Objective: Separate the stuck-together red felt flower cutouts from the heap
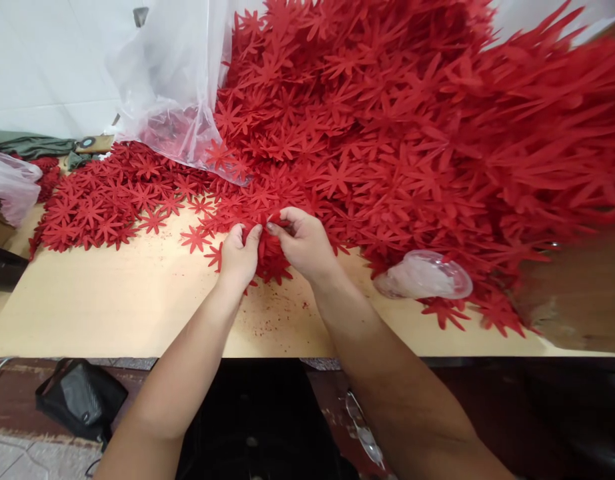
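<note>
A huge heap of red flower-shaped felt cutouts [412, 127] covers the back and right of a pale wooden table [112, 300]. My left hand [239, 257] and my right hand [305, 241] meet at the near edge of the heap. Both are pinched on a small stack of red cutouts [268, 257] held between them just above the table. A flatter spread of the same cutouts [107, 200] lies to the left.
A clear plastic bag [177, 87] stands at the back left, partly over the cutouts. A clear plastic lid [427, 275] lies at the heap's near edge, right of my hands. A black bag [80, 397] sits on the floor at lower left. Red crumbs dot the table.
</note>
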Demonstrator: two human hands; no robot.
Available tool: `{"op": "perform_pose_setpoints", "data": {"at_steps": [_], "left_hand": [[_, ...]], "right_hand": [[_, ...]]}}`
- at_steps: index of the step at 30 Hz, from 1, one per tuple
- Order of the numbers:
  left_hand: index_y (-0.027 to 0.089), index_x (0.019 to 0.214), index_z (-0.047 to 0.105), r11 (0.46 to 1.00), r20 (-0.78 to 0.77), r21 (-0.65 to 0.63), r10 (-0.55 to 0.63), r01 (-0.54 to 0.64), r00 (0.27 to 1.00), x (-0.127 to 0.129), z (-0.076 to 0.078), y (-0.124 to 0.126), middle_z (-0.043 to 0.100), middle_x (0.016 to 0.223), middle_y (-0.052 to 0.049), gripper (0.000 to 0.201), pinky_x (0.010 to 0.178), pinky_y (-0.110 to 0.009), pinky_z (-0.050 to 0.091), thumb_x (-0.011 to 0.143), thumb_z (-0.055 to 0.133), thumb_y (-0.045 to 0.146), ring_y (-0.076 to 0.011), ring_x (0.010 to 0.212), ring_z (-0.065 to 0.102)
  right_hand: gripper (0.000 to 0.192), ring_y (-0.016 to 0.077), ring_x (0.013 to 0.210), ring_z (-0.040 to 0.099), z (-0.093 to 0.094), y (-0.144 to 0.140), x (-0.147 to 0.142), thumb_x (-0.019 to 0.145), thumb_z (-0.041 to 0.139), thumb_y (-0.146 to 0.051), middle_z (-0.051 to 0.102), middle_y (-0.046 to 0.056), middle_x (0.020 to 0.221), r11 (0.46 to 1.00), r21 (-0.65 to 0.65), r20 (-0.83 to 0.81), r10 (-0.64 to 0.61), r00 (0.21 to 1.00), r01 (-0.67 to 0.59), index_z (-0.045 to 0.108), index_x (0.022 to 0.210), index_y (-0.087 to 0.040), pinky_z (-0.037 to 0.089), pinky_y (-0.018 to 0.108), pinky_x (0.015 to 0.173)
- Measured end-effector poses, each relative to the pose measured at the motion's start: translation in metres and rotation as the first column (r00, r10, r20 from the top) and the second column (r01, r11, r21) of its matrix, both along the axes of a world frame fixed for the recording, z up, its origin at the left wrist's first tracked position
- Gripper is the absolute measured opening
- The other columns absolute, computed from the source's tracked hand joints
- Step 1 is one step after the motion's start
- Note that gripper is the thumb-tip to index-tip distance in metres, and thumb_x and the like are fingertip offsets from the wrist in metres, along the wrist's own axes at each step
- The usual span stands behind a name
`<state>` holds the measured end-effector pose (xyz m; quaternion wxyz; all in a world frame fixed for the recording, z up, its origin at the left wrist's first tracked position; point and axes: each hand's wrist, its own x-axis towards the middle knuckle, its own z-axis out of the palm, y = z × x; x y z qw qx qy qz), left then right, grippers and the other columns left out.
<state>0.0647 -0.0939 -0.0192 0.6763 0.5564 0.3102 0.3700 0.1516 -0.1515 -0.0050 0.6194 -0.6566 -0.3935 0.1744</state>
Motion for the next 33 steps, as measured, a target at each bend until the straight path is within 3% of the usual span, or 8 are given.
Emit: {"op": "perform_pose_setpoints", "data": {"at_steps": [5, 9, 16, 19, 21, 27, 30, 33], "left_hand": [[0.019, 0.064, 0.048, 1.0, -0.012, -0.011, -0.003, 0.002, 1.0, -0.001, -0.001, 0.003, 0.05, 0.064, 0.004, 0.024, 0.069, -0.023, 0.038, 0.083, 0.058, 0.03, -0.0103, 0.064, 0.045], [0.019, 0.064, 0.05, 0.999, 0.008, -0.034, -0.009, 0.009, 1.0, -0.003, 0.001, 0.001, 0.051, 0.064, 0.003, 0.026, 0.07, -0.023, 0.039, 0.085, 0.054, 0.033, -0.0103, 0.065, 0.047], [0.018, 0.08, 0.057, 0.986, 0.124, -0.13, -0.091, 0.108, 0.988, 0.001, 0.001, -0.006, 0.065, 0.079, 0.0, 0.01, 0.08, -0.026, 0.045, 0.074, 0.065, 0.015, -0.0119, 0.075, 0.058], [0.017, 0.077, 0.057, 0.988, 0.08, -0.115, -0.095, 0.104, 0.992, 0.002, -0.001, -0.008, 0.066, 0.076, -0.001, 0.006, 0.081, -0.028, 0.046, 0.076, 0.062, 0.015, -0.0135, 0.074, 0.06], [0.017, 0.077, 0.057, 0.991, 0.06, -0.094, -0.091, 0.096, 0.994, 0.002, -0.003, -0.008, 0.066, 0.076, -0.001, 0.006, 0.082, -0.029, 0.046, 0.076, 0.062, 0.014, -0.0139, 0.075, 0.06], [0.017, 0.084, 0.057, 0.992, 0.111, -0.108, -0.045, 0.057, 0.993, 0.002, -0.004, -0.004, 0.068, 0.084, -0.002, 0.012, 0.085, -0.031, 0.048, 0.074, 0.063, 0.012, -0.0139, 0.078, 0.062], [0.017, 0.088, 0.059, 0.989, 0.147, -0.13, -0.045, 0.065, 0.988, 0.002, -0.004, -0.003, 0.069, 0.087, -0.003, 0.019, 0.088, -0.031, 0.047, 0.072, 0.064, 0.009, -0.0137, 0.081, 0.063], [0.016, 0.084, 0.062, 0.984, 0.17, -0.155, -0.063, 0.09, 0.983, 0.001, -0.003, -0.004, 0.07, 0.085, -0.004, 0.013, 0.087, -0.032, 0.048, 0.073, 0.065, 0.013, -0.0141, 0.078, 0.064]], "right_hand": [[0.016, 0.0147, 0.075, 0.063, 0.004, -0.004, 0.0, 0.067, 0.063, -0.022, 0.066, 0.0, 0.079, 0.992, 0.044, -0.131, 0.121, 0.984, -0.116, 0.056, 0.081, -0.022, 0.053, 0.033, 0.076], [0.023, 0.016, 0.077, 0.063, 0.009, -0.006, 0.004, 0.063, 0.068, -0.025, 0.067, 0.002, 0.083, 0.977, -0.015, -0.128, 0.209, 0.97, -0.212, 0.059, 0.083, -0.02, 0.053, 0.035, 0.078], [0.007, 0.0139, 0.062, 0.054, 0.007, 0.0, 0.006, 0.07, 0.059, -0.024, 0.057, -0.001, 0.064, 0.997, -0.016, 0.065, -0.069, 0.995, 0.07, 0.052, 0.068, -0.021, 0.046, 0.031, 0.064], [0.023, 0.0117, 0.054, 0.041, 0.006, 0.001, 0.002, 0.075, 0.057, -0.028, 0.041, -0.004, 0.053, 0.97, -0.072, 0.268, -0.204, 0.942, 0.23, 0.042, 0.059, -0.022, 0.037, 0.029, 0.058], [0.032, 0.0112, 0.052, 0.035, 0.004, 0.003, 0.003, 0.078, 0.056, -0.033, 0.033, -0.005, 0.051, 0.96, -0.079, 0.316, -0.231, 0.92, 0.268, 0.036, 0.055, -0.022, 0.034, 0.028, 0.056], [0.014, 0.013, 0.06, 0.052, -0.007, 0.009, 0.019, 0.072, 0.057, -0.034, 0.053, -0.002, 0.065, 0.996, 0.066, -0.034, -0.062, 0.998, 0.064, 0.05, 0.072, -0.022, 0.046, 0.031, 0.062], [0.021, 0.0143, 0.058, 0.055, -0.008, 0.01, 0.027, 0.065, 0.064, -0.034, 0.057, -0.002, 0.067, 0.995, 0.078, -0.179, -0.041, 0.983, 0.055, 0.049, 0.077, -0.024, 0.049, 0.032, 0.058], [0.024, 0.0146, 0.053, 0.054, -0.008, 0.01, 0.034, 0.067, 0.067, -0.037, 0.056, -0.002, 0.062, 0.992, 0.067, -0.217, -0.089, 0.972, 0.105, 0.048, 0.072, -0.024, 0.05, 0.033, 0.053]]}}
